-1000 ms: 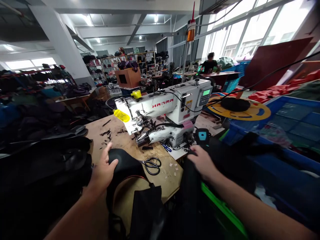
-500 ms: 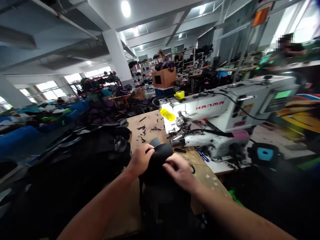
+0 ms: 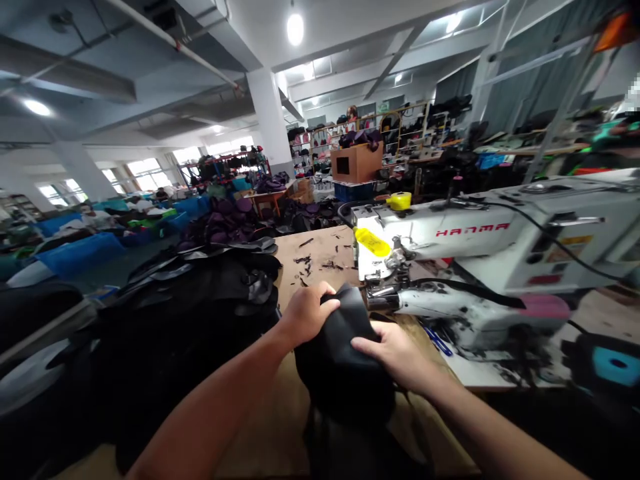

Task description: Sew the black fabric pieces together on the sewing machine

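Observation:
Both hands grip a black piece of sewn material (image 3: 345, 340), smooth and slightly shiny on its upper flap, with a darker rounded part hanging below. My left hand (image 3: 309, 311) pinches its upper left edge between thumb and fingers. On the right edge, my right hand (image 3: 393, 350) holds it with the thumb on top and the fingers tucked underneath, partly hidden. The piece is just in front of the cylinder arm of a white sewing machine (image 3: 470, 230). Dark straps trail from its lower end; its exact kind is unclear.
A heap of black pieces (image 3: 200, 313) lies left of the wooden table (image 3: 320, 247), which bears dark scraps. Blue-handled scissors (image 3: 439, 341) lie beside the machine. A yellow cover (image 3: 373, 242) sits at the machine's head. Farther back stands a cardboard box (image 3: 356, 162).
The view has swung left, so the machine sits farther right. The black piece has turned, showing more of its flap, and my right hand has gone from a pinch to a wider hold.

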`<action>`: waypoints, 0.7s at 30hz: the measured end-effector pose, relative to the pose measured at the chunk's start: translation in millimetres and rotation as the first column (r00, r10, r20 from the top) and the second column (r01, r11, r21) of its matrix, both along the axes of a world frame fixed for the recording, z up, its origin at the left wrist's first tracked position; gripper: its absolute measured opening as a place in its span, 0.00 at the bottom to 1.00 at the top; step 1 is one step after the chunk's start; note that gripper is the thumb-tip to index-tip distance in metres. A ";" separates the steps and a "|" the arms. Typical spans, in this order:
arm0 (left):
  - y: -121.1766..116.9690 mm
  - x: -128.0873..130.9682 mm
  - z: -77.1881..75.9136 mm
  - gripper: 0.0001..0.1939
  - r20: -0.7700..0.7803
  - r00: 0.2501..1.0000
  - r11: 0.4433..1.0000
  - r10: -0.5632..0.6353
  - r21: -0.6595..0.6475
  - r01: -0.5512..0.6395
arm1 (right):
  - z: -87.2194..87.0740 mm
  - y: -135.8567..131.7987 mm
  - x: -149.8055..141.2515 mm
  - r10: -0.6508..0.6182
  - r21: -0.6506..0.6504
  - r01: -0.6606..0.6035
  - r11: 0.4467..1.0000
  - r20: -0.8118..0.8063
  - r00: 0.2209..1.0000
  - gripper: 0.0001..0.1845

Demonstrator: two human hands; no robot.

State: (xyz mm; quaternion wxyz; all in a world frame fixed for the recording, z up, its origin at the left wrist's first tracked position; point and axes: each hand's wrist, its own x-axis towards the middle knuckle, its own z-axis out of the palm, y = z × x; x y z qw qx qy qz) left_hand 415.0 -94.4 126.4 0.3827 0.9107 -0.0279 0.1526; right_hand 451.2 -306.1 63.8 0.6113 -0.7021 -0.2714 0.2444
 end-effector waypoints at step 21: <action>-18.4 66.2 -37.9 0.11 -0.219 0.964 0.979 -0.150 -0.167 0.114 | -14.0 -3.1 41.5 -0.240 -0.100 0.268 0.958 0.225 0.944 0.21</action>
